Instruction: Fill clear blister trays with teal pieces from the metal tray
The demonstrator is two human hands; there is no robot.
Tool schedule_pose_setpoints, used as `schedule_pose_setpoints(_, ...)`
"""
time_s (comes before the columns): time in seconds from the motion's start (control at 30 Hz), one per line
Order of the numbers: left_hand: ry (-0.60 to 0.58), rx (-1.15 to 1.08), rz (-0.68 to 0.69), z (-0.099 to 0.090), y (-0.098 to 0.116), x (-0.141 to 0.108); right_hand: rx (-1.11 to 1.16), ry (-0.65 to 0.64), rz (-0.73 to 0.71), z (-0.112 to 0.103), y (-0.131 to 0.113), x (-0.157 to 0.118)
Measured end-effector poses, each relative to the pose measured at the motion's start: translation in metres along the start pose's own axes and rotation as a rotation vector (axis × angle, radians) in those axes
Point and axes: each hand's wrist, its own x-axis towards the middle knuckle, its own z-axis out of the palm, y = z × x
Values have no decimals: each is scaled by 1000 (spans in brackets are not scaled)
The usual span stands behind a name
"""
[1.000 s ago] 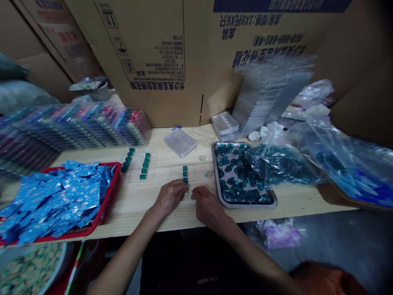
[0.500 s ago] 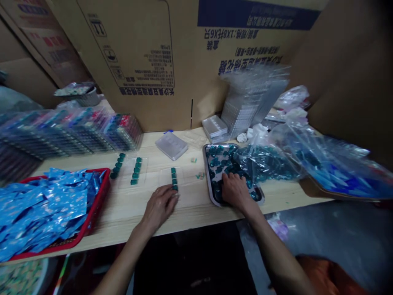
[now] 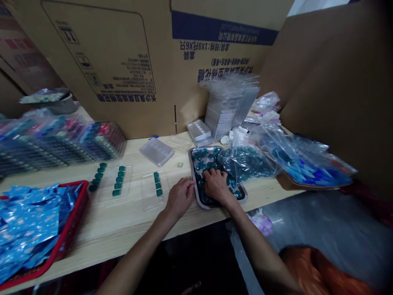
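My left hand is closed, its thumb and fingertips pinched together at the left rim of a metal tray. What the pinch holds, if anything, is too small to make out. Inside that tray my right hand curls its fingers down among loose dark green, gem-like pieces; its fingertips are hidden. Left of my hands lies a clear plastic insert with a green row of pieces. Another clear insert holds a similar row, and further left stands one more row.
A red basket of blue sachets stands at the left, before stacked filled clear packs. Behind the tray are a bag of green pieces and stacked clear inserts. A carton sits right; cardboard walls the back.
My left hand has moved right, from the nearest row of green pieces to the metal tray's edge. My right hand stays in the tray. The whole view has shifted.
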Motion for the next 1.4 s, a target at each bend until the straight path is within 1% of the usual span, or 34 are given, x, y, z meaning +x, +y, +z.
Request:
schedule_pose_setpoints(0.1,14,-49,-90,15,4,14,71,63,34,0,4,0)
schedule_pose_setpoints(0.17,45,-199,-202,22,7,21,163,139,42,-1,8,-3)
schedule_pose_setpoints(0.23,46,-427,-314,27,10,28,290,196,20,-2,9,-5)
schedule_pose_setpoints(0.33,54,-731,-422,28,14,33,494,233,-39,-3,7,-8)
schedule_pose_setpoints(0.43,98,-865,-495,22,17,31,710,238,-103,-3,1,-7)
schedule_pose_setpoints(0.5,104,-883,-519,16,18,27,803,209,-140,-4,-4,-6)
schedule_pose_setpoints(0.6,94,-866,-506,4,19,21,827,176,-185,-3,-14,-4)
schedule_pose_setpoints(0.67,111,-873,-506,-3,18,17,838,162,-196,-3,-21,-3)
schedule_pose_setpoints(0.8,174,-879,-545,-15,13,11,878,135,-173,-4,-34,-2)
schedule_pose_setpoints(0.93,228,-937,-593,-23,9,5,912,102,-164,-6,-45,-2)
schedule_pose_setpoints(1.0,260,-953,-588,-28,8,3,932,75,-142,-5,-49,-2)
schedule_pose_setpoints(1.07,287,-984,-576,-32,6,0,998,34,-134,0,-53,1)
schedule_pose_setpoints(1.13,299,-1020,-576,-35,3,-2,1110,-9,-149,7,-57,4)
schedule_pose_setpoints(1.27,311,-1044,-610,-39,1,-6,1320,3,-153,20,-65,7)
schedule_pose_setpoints(1.33,316,-1059,-627,-42,1,-8,1386,-13,-137,21,-68,7)
schedule_pose_setpoints(1.4,300,-1092,-638,-45,3,-10,1422,-64,-112,17,-70,6)
